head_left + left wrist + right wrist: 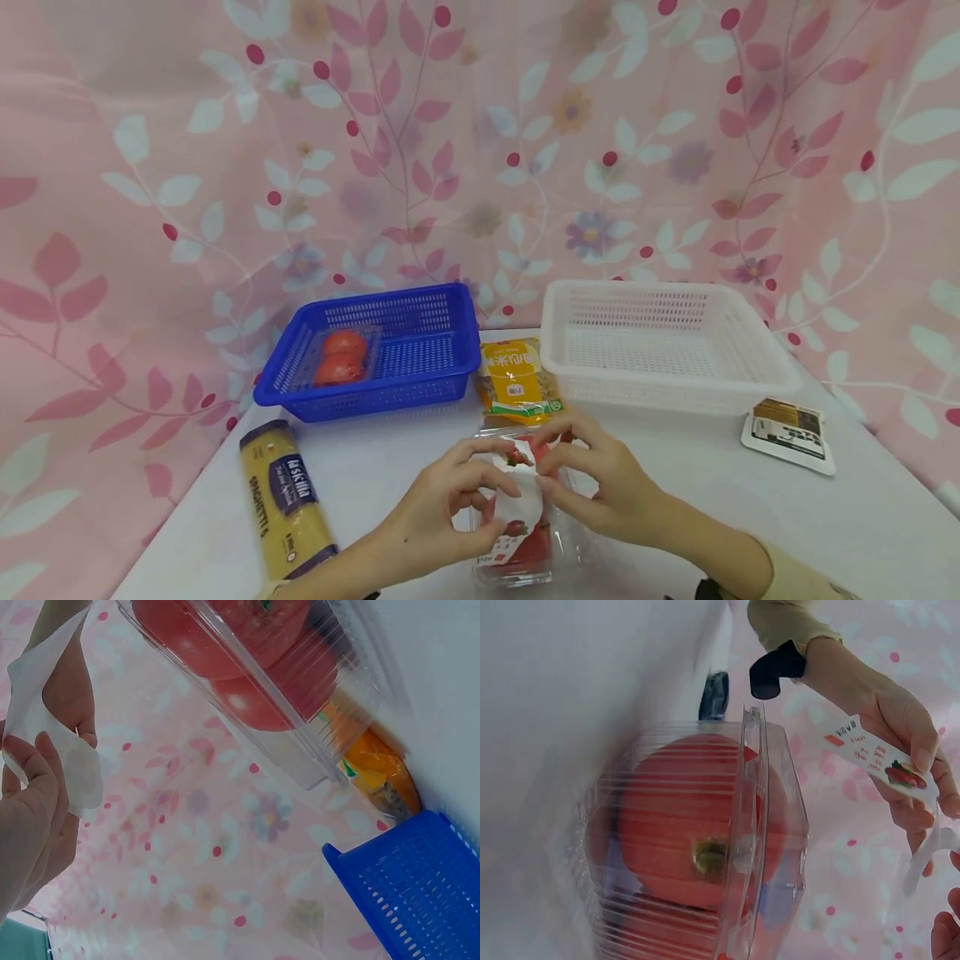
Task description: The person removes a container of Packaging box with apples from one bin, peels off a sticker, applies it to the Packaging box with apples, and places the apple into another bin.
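Observation:
A white paper label strip [522, 502] with printed red tomatoes is held bent between both hands. My left hand [450, 500] pinches it between thumb and fingers, as the right wrist view also shows. At its upper right edge, the thumb and fingertips of my right hand [600, 483] grip the paper. Below the hands, a clear plastic box [776, 817] of red tomatoes [682, 817] rests on the table, partly covered by the hands and label. In the left wrist view, the white back of the label [79, 769] faces the camera.
Behind the box lies a yellow food packet [517, 379], between a blue basket [420, 392] with boxed tomatoes [342, 358] inside and a white basket [667, 387]. A spaghetti pack [285, 500] lies at left. A small white packet [789, 435] lies at right.

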